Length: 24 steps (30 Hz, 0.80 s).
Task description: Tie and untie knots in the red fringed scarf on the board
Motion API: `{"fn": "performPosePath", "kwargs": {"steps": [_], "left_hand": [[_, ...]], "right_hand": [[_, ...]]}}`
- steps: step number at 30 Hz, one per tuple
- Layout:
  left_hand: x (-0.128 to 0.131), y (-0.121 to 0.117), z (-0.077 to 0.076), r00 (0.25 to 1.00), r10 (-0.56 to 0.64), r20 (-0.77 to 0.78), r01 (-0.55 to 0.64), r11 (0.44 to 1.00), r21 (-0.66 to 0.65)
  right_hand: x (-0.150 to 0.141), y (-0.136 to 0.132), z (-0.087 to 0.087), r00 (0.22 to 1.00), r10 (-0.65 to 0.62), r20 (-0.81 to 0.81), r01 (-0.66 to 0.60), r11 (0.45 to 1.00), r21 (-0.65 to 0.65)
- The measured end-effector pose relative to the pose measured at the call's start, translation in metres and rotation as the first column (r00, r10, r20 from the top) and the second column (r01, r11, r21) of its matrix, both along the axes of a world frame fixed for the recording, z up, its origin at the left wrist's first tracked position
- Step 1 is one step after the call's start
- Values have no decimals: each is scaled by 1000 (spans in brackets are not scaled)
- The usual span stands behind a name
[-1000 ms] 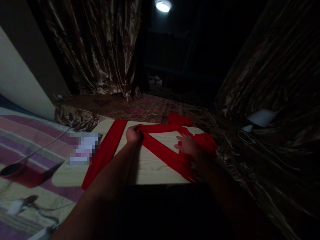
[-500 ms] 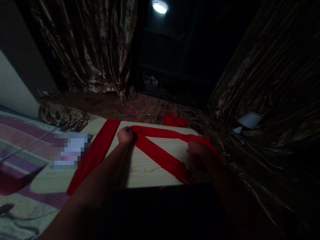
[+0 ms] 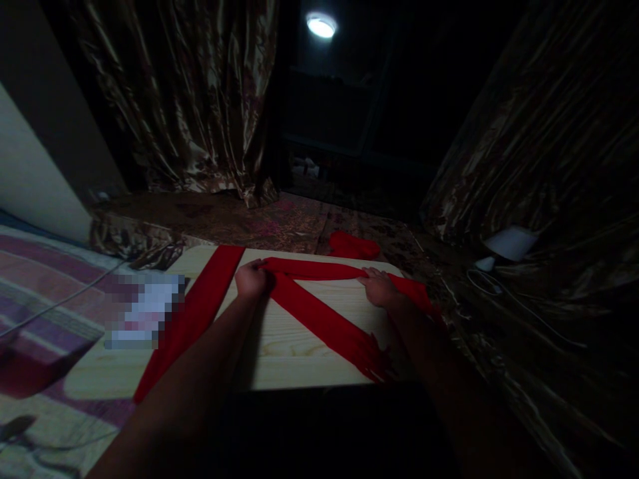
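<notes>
My left hand point(image 3: 251, 279) is closed around a red scarf point(image 3: 319, 313) at a bend over the light wooden board point(image 3: 294, 346). From that bend, one length runs diagonally toward me to a frayed or fringed end. The other length runs right along the far side of the board and over its right end. My right hand point(image 3: 380, 287) rests on this far length with its fingers stretched out. Another red band point(image 3: 207, 299) crosses the board left of my left hand, partly hidden by my forearm. Dim light hides fine details.
A bunched red cloth point(image 3: 353, 245) lies just behind the board. A blurred-out pale item point(image 3: 147, 309) lies at the board's left. There is a striped cover point(image 3: 44, 266) beyond it, a small white lamp point(image 3: 512, 243) with a cord at right, and curtains point(image 3: 214, 100) behind.
My right hand has moved left and slightly away from me along the scarf, its fingers now stretched out rather than curled. My left hand keeps its grip. The view has shifted slightly.
</notes>
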<state>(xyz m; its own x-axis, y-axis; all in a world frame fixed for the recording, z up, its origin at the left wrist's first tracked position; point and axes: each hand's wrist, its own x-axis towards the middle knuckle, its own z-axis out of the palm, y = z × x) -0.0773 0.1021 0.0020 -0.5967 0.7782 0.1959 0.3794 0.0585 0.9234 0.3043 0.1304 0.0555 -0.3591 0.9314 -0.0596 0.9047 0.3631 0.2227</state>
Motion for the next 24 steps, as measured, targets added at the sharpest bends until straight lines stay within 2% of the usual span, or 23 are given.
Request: {"fn": "performPosePath", "kwargs": {"steps": [4, 9, 12, 16, 18, 20, 22, 24], "left_hand": [[1, -1, 1, 1000, 1, 0, -1, 1000, -8], [3, -1, 0, 997, -37, -69, 34, 999, -40], [5, -2, 2, 985, -64, -161, 52, 996, -76], [9, -6, 8, 966, -91, -244, 56, 987, -149], [12, -7, 9, 942, -159, -294, 109, 978, -178], [16, -7, 7, 868, -301, -394, 253, 953, -168], [21, -7, 3, 733, -446, -513, 444, 886, -135], [25, -8, -1, 616, -513, -597, 573, 813, -108]], "right_hand": [[-1, 5, 1, 998, -9, -55, 13, 998, 66], [2, 4, -1, 951, -176, -253, 217, 966, 143], [8, 5, 4, 950, -222, -219, 238, 970, 51], [24, 6, 16, 967, -252, -41, 246, 963, -111], [36, 5, 21, 962, -274, -2, 271, 952, -141], [51, 3, 24, 950, -312, 8, 309, 936, -168], [67, -2, 26, 934, -358, 7, 353, 917, -186], [83, -8, 25, 917, -398, -22, 389, 904, -175]]}}
